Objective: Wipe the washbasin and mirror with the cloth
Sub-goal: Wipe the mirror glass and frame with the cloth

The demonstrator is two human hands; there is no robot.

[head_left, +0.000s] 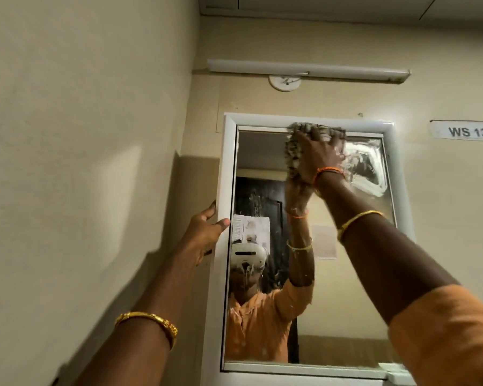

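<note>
A white-framed mirror (346, 302) hangs on the beige wall ahead. My right hand (317, 156) presses a grey-brown shaggy cloth (293, 154) flat against the glass near the top edge. Wet soapy smears (365, 168) cover the upper right of the glass. My left hand (204, 235) grips the left side of the mirror frame (226, 174), fingers around its outer edge and thumb on the front. The washbasin is out of view. The glass reflects a person in an orange top wearing a headset.
A tube light fitting (307, 69) runs along the wall above the mirror, with a round white ceiling rose (284, 83) under it. A label reading WS 13 (467, 131) is stuck to the wall at right. A side wall (81, 162) closes in on the left.
</note>
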